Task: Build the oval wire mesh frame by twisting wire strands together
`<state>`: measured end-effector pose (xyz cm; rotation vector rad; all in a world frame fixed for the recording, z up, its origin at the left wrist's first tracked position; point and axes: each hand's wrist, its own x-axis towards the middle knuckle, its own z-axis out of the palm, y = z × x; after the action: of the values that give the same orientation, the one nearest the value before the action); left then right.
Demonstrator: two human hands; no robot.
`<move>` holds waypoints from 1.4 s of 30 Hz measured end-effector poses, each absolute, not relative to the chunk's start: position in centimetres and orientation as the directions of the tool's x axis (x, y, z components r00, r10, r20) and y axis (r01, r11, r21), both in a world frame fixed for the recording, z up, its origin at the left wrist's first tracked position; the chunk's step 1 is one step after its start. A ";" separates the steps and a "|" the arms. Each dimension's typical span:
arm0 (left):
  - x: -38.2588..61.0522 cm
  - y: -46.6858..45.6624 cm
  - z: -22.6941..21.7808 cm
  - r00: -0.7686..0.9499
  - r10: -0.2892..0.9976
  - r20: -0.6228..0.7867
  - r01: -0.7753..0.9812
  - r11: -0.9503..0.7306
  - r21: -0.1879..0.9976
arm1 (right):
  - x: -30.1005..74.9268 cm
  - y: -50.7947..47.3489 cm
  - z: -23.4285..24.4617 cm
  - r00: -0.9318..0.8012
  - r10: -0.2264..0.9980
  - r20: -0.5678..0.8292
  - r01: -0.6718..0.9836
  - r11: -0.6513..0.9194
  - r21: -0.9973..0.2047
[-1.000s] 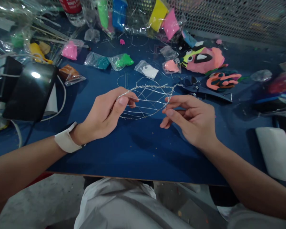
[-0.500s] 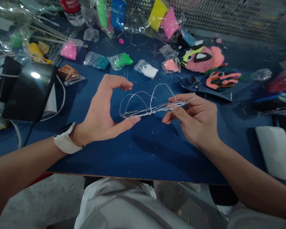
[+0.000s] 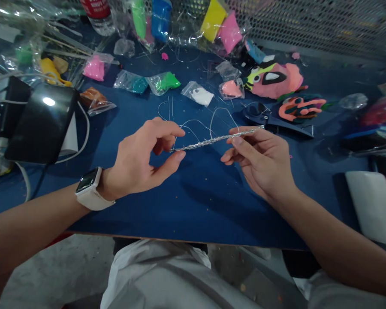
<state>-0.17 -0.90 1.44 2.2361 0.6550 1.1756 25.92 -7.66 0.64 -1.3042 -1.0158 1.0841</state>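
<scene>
A silvery bundle of twisted wire (image 3: 206,142) with several thin loops standing up from it spans the space between my two hands, above the blue table. My right hand (image 3: 263,156) pinches its right end between thumb and fingers. At the other end, my left hand (image 3: 141,152), with a white-strapped watch on its wrist, curves about the wire. Its thumb and index finger are apart, the wire's tip lying between them. Whether a curled finger behind touches the wire cannot be made out.
Small bags of coloured clay, such as green (image 3: 167,81) and white (image 3: 202,94), line the table behind the wire. Dark blue pliers (image 3: 276,120) lie beside two clay figures (image 3: 275,79) at right. A black device (image 3: 43,124) with cables is at left, a white block (image 3: 371,206) at far right.
My left hand has drawn its fingers in, narrowing the gap between thumb and index finger. The wire bundle has turned and now appears edge-on as a narrower strand. My right hand keeps its pinch.
</scene>
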 end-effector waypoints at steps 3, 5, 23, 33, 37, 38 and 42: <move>-0.4 -0.8 1.9 0.562 0.579 0.591 0.213 -0.792 0.572 | 25.9 -7.7 0.6 0.206 0.978 -0.045 -0.051 -0.036 -0.998; -0.5 -0.8 2.1 0.586 0.577 0.569 0.275 -0.802 0.531 | 26.0 -7.7 0.6 0.193 0.980 -0.057 -0.052 -0.048 -0.997; -0.7 -0.6 1.9 0.507 0.691 0.515 0.357 -0.713 0.604 | 26.1 -7.4 1.0 0.058 0.984 -0.166 -0.142 -0.157 -0.977; 0.9 -2.1 0.8 0.801 0.157 0.577 0.085 -0.985 0.150 | 25.0 -8.0 1.5 0.074 0.976 -0.203 -0.201 -0.184 -0.962; 1.8 -2.7 0.7 0.863 0.028 0.504 0.029 -1.000 0.004 | 24.6 -8.3 1.6 0.054 0.983 -0.173 -0.172 -0.162 -0.972; 1.9 -2.7 0.7 0.868 0.023 0.495 0.027 -1.000 -0.001 | 24.5 -8.4 1.6 0.048 0.986 -0.161 -0.171 -0.151 -0.974; 1.8 -2.5 0.4 0.868 0.030 0.496 0.042 -0.999 -0.013 | 24.5 -8.5 1.2 0.026 0.992 -0.121 -0.190 -0.113 -0.975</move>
<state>1.76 -2.48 0.42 3.0588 0.0597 0.8118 24.54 -8.48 1.24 -1.1687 -0.9830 1.3503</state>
